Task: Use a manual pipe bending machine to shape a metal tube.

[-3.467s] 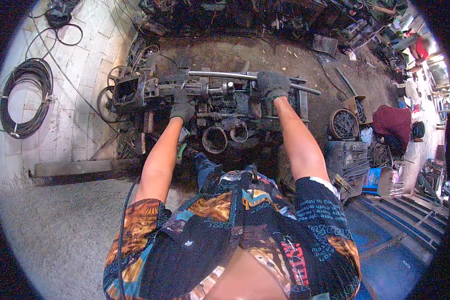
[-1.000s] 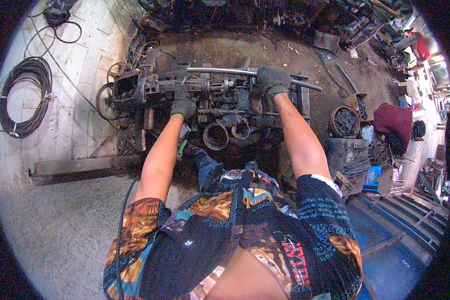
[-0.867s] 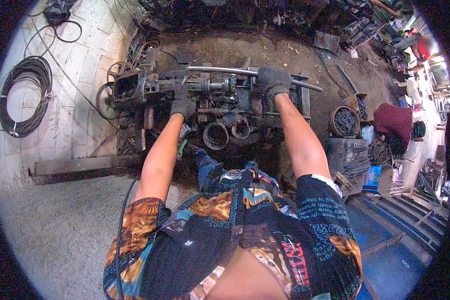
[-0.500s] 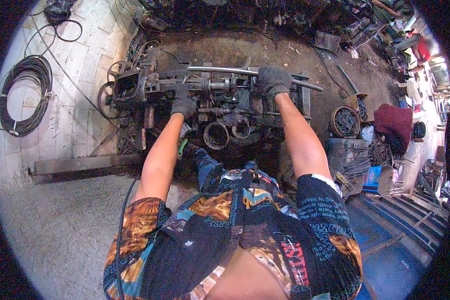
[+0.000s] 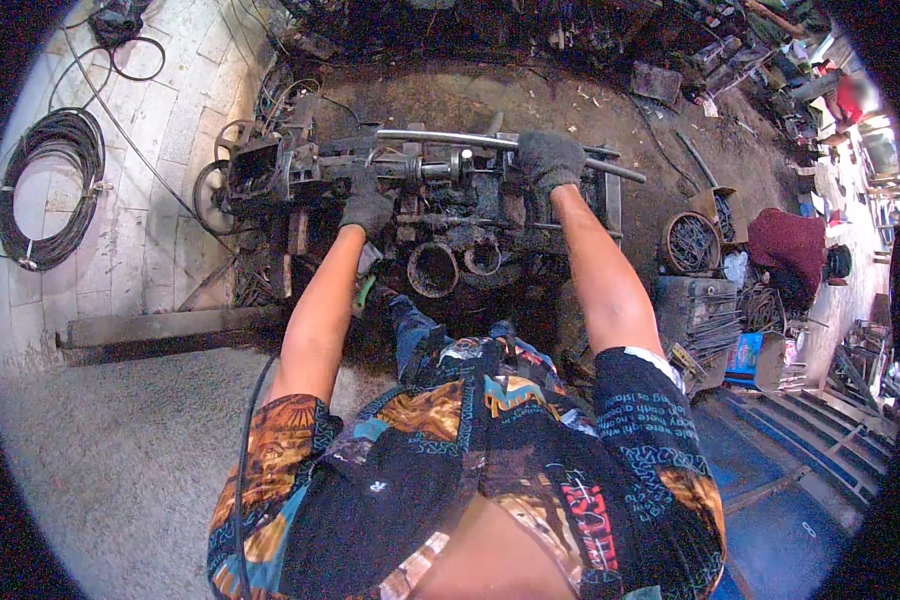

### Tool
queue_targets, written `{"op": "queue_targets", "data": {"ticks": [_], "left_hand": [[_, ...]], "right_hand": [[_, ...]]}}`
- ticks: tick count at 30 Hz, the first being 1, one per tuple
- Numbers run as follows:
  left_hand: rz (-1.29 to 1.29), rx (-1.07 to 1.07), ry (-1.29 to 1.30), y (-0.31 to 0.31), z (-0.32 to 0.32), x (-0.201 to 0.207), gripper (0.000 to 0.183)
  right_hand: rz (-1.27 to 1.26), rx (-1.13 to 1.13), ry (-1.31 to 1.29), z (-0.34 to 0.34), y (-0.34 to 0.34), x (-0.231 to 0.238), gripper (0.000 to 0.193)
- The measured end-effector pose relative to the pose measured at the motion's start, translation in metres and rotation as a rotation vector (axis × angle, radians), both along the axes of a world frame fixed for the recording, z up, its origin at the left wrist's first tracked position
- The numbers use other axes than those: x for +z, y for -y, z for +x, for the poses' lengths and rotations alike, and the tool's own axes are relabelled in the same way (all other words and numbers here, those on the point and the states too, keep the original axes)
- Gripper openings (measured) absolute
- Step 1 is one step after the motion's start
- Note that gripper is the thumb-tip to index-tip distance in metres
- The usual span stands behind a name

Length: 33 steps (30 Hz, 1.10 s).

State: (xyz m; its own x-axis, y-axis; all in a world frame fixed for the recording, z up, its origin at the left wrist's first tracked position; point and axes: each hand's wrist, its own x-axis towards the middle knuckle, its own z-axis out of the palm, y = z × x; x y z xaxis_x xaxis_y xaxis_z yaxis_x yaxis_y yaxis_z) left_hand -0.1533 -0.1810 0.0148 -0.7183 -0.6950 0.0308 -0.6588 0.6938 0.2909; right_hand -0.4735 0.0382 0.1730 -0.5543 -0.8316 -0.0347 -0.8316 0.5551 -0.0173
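Note:
In front of me stands a dark, greasy machine (image 5: 440, 208) with a round spindle part (image 5: 432, 168) across its middle. My right hand (image 5: 551, 160), in a dark grey work glove, is closed around a long metal rod (image 5: 440, 136) lying across the top of the machine. The rod's end sticks out to the right of my glove. On the left part of the machine rests my left hand (image 5: 368, 210), gloved the same way. Its fingers blend into the dark metal, so their grip is unclear. Two open round pipe ends (image 5: 433, 271) face up below the spindle.
A coil of black cable (image 5: 52, 190) lies on pale paving at the left, beside a metal beam (image 5: 170, 328). To the right are a round basket of metal pieces (image 5: 692, 243), a bundle of thin rods (image 5: 705, 325) and blue metal panels (image 5: 770, 480). Another person (image 5: 850, 100) is far right.
Both hands stay almost in place on the machine and rod. A bright spot now shows near the right end of the spindle part, which looks slightly different there.

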Motion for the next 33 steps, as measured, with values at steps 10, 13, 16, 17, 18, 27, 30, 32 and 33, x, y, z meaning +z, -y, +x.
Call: {"op": "queue_targets", "data": {"ticks": [10, 13, 16, 17, 18, 27, 30, 32, 33], "left_hand": [[0.063, 0.407, -0.034, -0.125, 0.068, 0.05, 0.05], [0.167, 0.427, 0.043, -0.156, 0.106, 0.031, 0.045], [0.169, 0.399, 0.233, -0.17, 0.129, 0.008, 0.039], [0.201, 0.411, 0.361, -0.173, 0.133, 0.001, 0.037], [0.156, 0.426, 0.313, -0.177, 0.136, -0.005, 0.04], [0.114, 0.613, 0.514, -0.213, 0.13, -0.037, 0.08], [0.128, 0.661, 0.534, -0.219, 0.144, -0.069, 0.078], [-0.041, 0.673, 0.554, -0.225, 0.155, -0.105, 0.076], [-0.046, 0.681, 0.481, -0.226, 0.161, -0.125, 0.072]], "right_hand": [[-0.055, -0.038, 0.016, -0.003, 0.002, -0.006, 0.025], [-0.042, -0.097, 0.048, -0.002, 0.002, -0.009, 0.026], [-0.039, -0.102, 0.051, 0.002, -0.001, -0.004, 0.026], [-0.043, -0.09, 0.041, 0.002, -0.001, -0.001, 0.026], [-0.018, -0.068, 0.04, 0.003, -0.003, 0.001, 0.026], [-0.041, -0.054, -0.014, -0.004, -0.003, -0.01, 0.026], [-0.009, -0.079, -0.018, -0.004, -0.001, -0.016, 0.026], [-0.03, -0.094, -0.013, -0.004, -0.002, -0.015, 0.026], [-0.017, -0.065, -0.049, -0.004, -0.004, -0.014, 0.027]]}}
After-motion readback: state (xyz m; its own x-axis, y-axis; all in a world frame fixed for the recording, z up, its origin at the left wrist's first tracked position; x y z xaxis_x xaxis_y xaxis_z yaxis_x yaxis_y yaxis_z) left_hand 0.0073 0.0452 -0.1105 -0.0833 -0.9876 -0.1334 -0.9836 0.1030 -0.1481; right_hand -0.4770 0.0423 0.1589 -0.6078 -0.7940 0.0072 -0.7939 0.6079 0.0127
